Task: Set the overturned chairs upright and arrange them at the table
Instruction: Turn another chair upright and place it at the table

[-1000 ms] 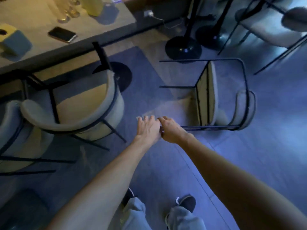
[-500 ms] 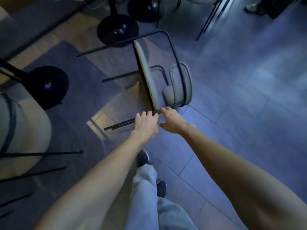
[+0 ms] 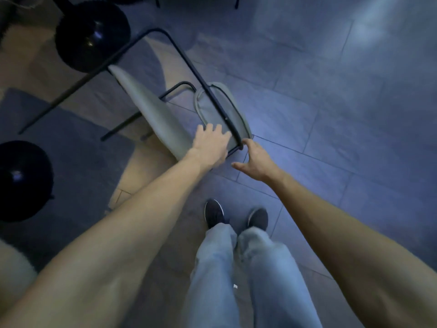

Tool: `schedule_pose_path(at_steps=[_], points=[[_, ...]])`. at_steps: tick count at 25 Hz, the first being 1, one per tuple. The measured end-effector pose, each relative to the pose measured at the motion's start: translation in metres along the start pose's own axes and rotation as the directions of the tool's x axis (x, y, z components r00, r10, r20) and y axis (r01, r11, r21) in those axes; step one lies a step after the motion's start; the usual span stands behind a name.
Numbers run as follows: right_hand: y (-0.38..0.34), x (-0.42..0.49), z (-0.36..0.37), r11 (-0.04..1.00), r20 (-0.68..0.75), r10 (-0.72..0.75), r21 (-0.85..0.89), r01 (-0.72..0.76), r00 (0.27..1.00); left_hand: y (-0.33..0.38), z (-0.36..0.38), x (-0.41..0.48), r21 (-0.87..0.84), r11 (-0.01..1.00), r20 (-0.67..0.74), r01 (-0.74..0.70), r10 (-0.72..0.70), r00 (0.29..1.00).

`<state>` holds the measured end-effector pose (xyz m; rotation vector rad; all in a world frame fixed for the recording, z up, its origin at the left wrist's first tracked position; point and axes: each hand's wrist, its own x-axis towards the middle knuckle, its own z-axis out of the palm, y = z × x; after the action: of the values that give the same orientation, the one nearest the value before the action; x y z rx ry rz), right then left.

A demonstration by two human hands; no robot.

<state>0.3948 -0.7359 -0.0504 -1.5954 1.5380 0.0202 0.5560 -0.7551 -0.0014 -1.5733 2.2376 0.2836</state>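
A dim tiled floor (image 3: 331, 102) fills most of the view, seen from above by a person standing with both bare arms stretched forward and down. On the floor ahead of their feet lies an overturned chair (image 3: 151, 110), tipped on its side, its grey padded seat standing on edge and its curved grey backrest (image 3: 234, 110) low by the tiles at the right. Thin black metal legs (image 3: 71, 86) stick out to the left and upward in the frame, towards two round black table bases (image 3: 92, 34), one just beyond the legs and one well apart at the left edge; the tabletop itself is out of view. The left hand (image 3: 211, 145) rests spread on the near edge of the seat, fingers extended over it, though whether they curl around the edge is hidden. The right hand (image 3: 256, 160) is open and relaxed, thumb apart, its fingers just touching or just beside the corner of the black frame (image 3: 236, 140); it grips nothing that can be seen. The likely risks: with only one hand properly placed, the chair could twist or slide on the smooth tiles as it is raised; the long legs could swing into the nearer table base; and the frame corner could pinch fingers or drop near the dark shoes (image 3: 214, 213) close below.
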Motion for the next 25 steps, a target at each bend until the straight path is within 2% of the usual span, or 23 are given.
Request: schedule_pose_path(at_steps=[4,8,11,14,17,22,25], points=[[0.034,0.071,0.002,0.992,-0.028,0.069,0.112,-0.066,0.997,-0.009,0.007,0.097,0.152,0.985,0.078,-0.075,0.063,0.995],[0.064,0.138,-0.001,0.99,-0.023,0.072,0.126,-0.068,0.997,-0.014,0.017,0.178,0.252,0.952,0.163,-0.176,0.137,0.977],[0.081,0.175,-0.001,0.987,0.084,0.04,0.152,-0.053,0.996,-0.011,0.028,0.219,0.323,0.914,0.279,-0.245,0.156,0.948],[0.09,0.2,0.006,0.987,0.216,0.039,0.146,-0.072,0.975,0.003,0.037,0.239,0.281,0.914,0.44,-0.292,0.148,0.886],[0.097,0.212,0.01,0.987,0.275,0.03,0.144,-0.072,0.961,0.016,0.045,0.247,0.284,0.906,0.524,-0.315,0.128,0.842],[0.109,0.218,0.009,0.987,0.191,-0.13,0.118,0.109,0.973,0.016,0.054,0.234,0.362,0.89,0.412,-0.277,0.114,0.904],[0.102,0.203,0.012,0.978,0.143,-0.199,0.085,0.188,0.97,0.02,0.059,0.218,0.333,0.91,0.375,-0.246,0.111,0.92]])
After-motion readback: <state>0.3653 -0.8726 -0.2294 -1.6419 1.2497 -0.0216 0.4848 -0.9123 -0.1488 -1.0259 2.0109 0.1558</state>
